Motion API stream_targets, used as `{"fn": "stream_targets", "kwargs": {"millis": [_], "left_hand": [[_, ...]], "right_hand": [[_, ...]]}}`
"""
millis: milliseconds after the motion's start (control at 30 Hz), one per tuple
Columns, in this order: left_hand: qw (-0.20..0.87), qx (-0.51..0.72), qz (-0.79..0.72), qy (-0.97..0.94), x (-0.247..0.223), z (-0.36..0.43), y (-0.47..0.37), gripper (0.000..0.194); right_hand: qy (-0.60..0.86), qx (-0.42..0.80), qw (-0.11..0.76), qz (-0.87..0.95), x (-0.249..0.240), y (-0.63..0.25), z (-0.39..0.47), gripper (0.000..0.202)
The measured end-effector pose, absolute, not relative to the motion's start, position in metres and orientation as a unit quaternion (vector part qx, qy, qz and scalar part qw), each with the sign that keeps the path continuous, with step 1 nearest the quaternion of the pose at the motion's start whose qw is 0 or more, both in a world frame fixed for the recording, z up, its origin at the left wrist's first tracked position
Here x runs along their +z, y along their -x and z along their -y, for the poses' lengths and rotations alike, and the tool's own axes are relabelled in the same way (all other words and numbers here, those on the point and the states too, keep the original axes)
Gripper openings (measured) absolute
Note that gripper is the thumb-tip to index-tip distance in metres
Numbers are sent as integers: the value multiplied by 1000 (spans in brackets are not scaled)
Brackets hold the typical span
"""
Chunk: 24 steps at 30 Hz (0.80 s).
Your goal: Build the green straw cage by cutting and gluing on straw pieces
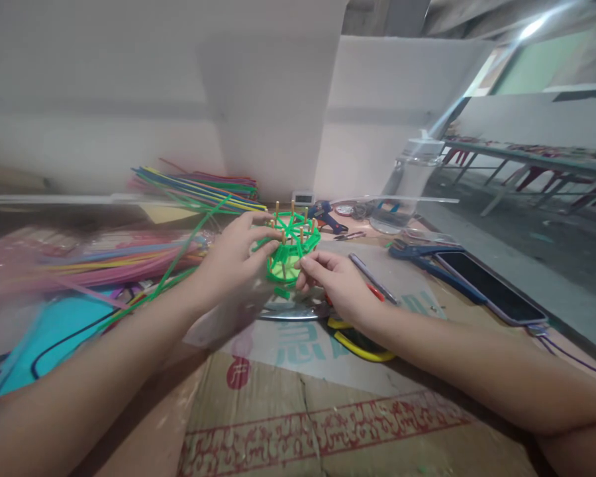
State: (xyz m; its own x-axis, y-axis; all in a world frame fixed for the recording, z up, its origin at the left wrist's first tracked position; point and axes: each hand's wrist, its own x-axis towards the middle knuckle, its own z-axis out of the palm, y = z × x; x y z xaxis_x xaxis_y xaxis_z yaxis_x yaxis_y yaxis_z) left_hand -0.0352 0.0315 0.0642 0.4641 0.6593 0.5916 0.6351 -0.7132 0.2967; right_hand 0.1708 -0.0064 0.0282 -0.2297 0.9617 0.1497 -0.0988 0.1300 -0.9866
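A small round basket frame (289, 270) of bright green plastic strips, with upright wooden sticks poking above its rim, stands on a shiny round plate (291, 317). My left hand (246, 248) is curled round its left side, fingertips and thumb gripping the rim by the sticks. At the right front of the basket, my right hand (335, 275) has thumb and fingers pinched together on a green strip; its end is hidden by the fingers. A short green piece (281, 292) lies below the basket.
Yellow-handled scissors (365, 348) lie under my right wrist, a pen (372, 278) beyond. Coloured strips (203, 189) are heaped back left. Behind the basket is a glue gun (328, 217). At right are a phone (491, 285), a blue-handled tool (427, 262) and a clear bottle (407, 185).
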Motion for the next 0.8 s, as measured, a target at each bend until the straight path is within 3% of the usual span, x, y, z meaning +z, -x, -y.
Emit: {"fn": "stream_targets", "kwargs": {"millis": [200, 800], "left_hand": [[-37, 335, -395, -855, 63, -25, 30, 25], [-42, 332, -395, -855, 63, -24, 29, 26]], "right_hand": [[376, 557, 487, 557, 24, -170, 6, 32], [374, 566, 482, 555, 26, -167, 6, 30]]}}
